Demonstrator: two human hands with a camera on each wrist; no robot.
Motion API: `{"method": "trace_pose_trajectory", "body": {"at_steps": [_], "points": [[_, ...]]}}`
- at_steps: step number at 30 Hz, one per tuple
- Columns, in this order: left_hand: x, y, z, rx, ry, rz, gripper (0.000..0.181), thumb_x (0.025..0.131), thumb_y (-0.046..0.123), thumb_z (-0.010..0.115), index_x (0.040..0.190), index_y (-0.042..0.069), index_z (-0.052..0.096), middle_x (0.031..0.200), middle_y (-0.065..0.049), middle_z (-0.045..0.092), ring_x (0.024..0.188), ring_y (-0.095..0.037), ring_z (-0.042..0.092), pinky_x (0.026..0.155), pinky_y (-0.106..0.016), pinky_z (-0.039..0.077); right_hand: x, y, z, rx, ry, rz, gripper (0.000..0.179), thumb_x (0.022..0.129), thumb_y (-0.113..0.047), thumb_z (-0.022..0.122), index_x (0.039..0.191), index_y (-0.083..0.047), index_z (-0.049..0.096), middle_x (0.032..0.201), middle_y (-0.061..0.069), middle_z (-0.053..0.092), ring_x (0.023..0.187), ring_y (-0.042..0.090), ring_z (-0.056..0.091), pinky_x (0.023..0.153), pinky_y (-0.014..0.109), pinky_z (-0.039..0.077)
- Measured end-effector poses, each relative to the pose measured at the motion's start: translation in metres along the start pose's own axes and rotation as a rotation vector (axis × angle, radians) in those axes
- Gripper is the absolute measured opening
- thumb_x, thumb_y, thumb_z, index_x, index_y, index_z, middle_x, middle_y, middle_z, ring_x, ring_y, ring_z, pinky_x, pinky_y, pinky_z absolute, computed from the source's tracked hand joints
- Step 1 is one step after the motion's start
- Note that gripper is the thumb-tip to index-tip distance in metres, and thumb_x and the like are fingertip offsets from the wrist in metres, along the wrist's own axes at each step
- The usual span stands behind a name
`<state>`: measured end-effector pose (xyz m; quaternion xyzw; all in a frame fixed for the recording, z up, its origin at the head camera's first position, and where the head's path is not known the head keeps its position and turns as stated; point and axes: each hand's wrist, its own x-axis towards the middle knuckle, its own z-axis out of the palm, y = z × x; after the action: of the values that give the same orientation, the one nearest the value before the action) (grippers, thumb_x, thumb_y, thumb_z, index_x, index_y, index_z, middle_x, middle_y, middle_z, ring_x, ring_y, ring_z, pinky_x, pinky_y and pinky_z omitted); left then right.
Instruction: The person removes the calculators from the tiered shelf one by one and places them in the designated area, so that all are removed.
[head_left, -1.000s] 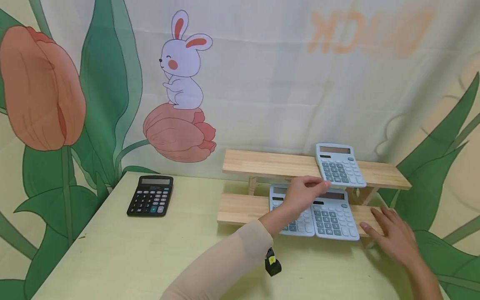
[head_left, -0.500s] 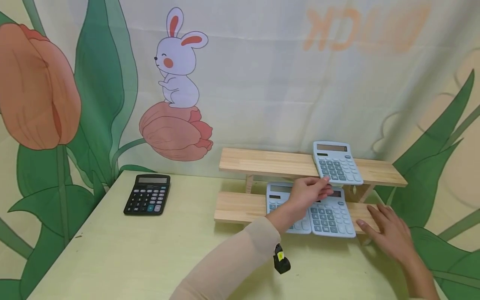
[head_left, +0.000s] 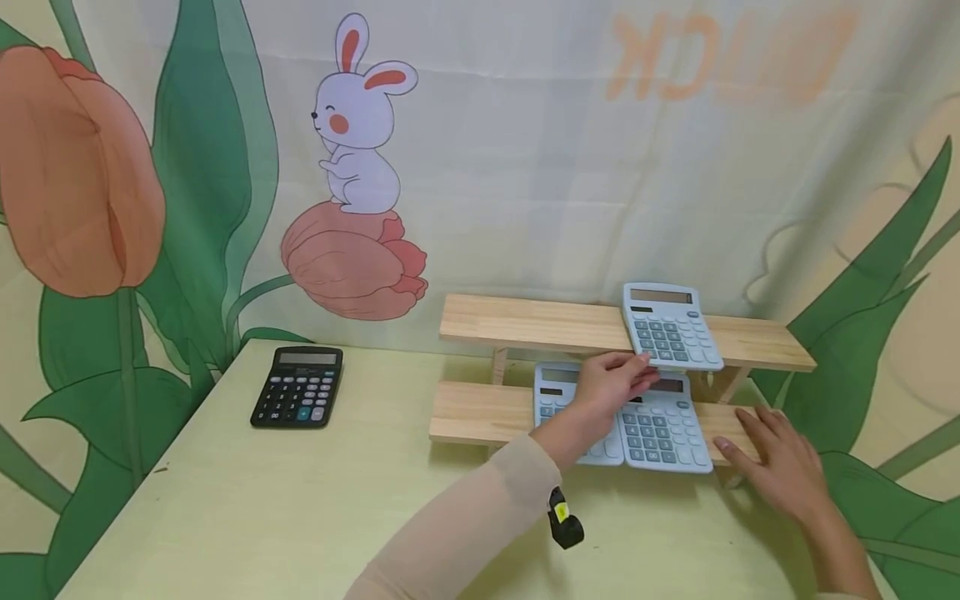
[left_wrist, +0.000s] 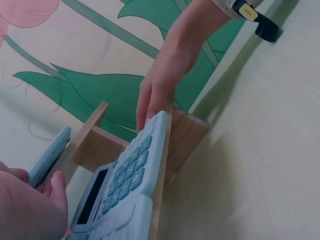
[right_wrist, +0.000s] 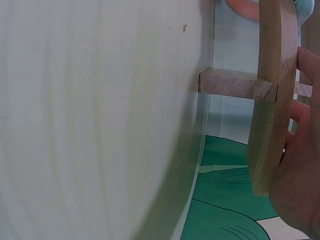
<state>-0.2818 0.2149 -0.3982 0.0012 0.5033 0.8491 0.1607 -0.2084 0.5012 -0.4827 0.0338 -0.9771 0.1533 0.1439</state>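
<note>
On the upper wooden shelf (head_left: 532, 323) lies a light blue calculator (head_left: 671, 325), sloping toward me. My left hand (head_left: 603, 387) pinches its near left corner between thumb and fingers; the left wrist view shows that hand (left_wrist: 32, 207) at the calculator's lower edge (left_wrist: 49, 155). Two matching calculators sit side by side on the lower shelf (head_left: 480, 412): the right one (head_left: 660, 433) is mostly visible, while my left forearm and hand cover much of the left one (head_left: 553, 396). My right hand (head_left: 783, 462) rests on the lower shelf's right end, fingers relaxed, holding nothing.
A black calculator (head_left: 296, 387) lies on the pale yellow-green table (head_left: 225, 517) at the back left. Behind the table hangs a curtain (head_left: 517, 167) printed with a rabbit and tulips. A small black device (head_left: 564, 518) hangs at my left wrist.
My left fingers have closed in around the upper calculator's near left corner, and that calculator has shifted very slightly left along the shelf. My right hand has stayed in place.
</note>
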Motion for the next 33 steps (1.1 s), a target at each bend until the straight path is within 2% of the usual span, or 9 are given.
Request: {"method": "trace_pose_trajectory", "body": {"at_steps": [4,9,13,18,24,33], "points": [[-0.007,0.003,-0.011,-0.021,-0.053,-0.005,0.009,0.102,0.009,0.072,0.108,0.004,0.074,0.107,-0.018,0.077,0.103,-0.026,0.077,0.096,-0.036,0.061,0.001,0.002,0.000,0.001,0.001,-0.001,0.075,0.105,-0.050,0.060,0.154,0.004,0.046,0.160,0.040,0.031,0.146,0.065,0.025,0.104,0.087,0.021],[-0.018,0.009,-0.025,0.011,-0.100,0.016,0.014,0.102,0.011,0.072,0.111,0.000,0.071,0.110,-0.017,0.076,0.107,-0.030,0.076,0.096,-0.034,0.061,0.003,0.004,-0.003,-0.001,0.006,-0.016,0.074,0.105,-0.049,0.060,0.154,0.004,0.046,0.159,0.040,0.032,0.146,0.065,0.025,0.103,0.087,0.022],[-0.020,0.012,-0.027,0.044,-0.118,0.016,0.016,0.102,0.013,0.073,0.110,0.000,0.071,0.109,-0.015,0.075,0.108,-0.029,0.076,0.097,-0.033,0.060,0.003,0.007,-0.006,-0.005,0.012,-0.015,0.074,0.105,-0.048,0.060,0.155,0.004,0.045,0.159,0.040,0.032,0.146,0.065,0.025,0.103,0.087,0.022],[-0.017,0.017,-0.020,0.061,-0.074,-0.013,0.019,0.102,0.018,0.073,0.110,0.001,0.070,0.105,-0.008,0.074,0.101,-0.024,0.076,0.091,-0.030,0.062,0.001,0.007,-0.006,0.008,0.004,-0.003,0.074,0.106,-0.048,0.060,0.156,0.003,0.043,0.160,0.040,0.031,0.149,0.064,0.021,0.105,0.088,0.019],[-0.014,0.021,-0.015,0.091,-0.023,-0.019,0.023,0.104,0.022,0.072,0.113,0.001,0.073,0.101,-0.008,0.075,0.095,-0.025,0.077,0.084,-0.031,0.064,-0.001,0.003,-0.005,0.008,-0.002,0.003,0.075,0.106,-0.049,0.059,0.156,0.004,0.043,0.161,0.040,0.030,0.148,0.064,0.021,0.105,0.088,0.019],[-0.005,0.021,-0.019,0.158,-0.004,-0.025,0.023,0.103,0.017,0.071,0.121,0.002,0.072,0.100,-0.006,0.074,0.090,-0.020,0.076,0.082,-0.029,0.064,-0.002,0.000,-0.002,0.016,-0.003,0.002,0.075,0.106,-0.049,0.060,0.156,0.004,0.043,0.162,0.039,0.029,0.150,0.063,0.020,0.106,0.087,0.018]]}}
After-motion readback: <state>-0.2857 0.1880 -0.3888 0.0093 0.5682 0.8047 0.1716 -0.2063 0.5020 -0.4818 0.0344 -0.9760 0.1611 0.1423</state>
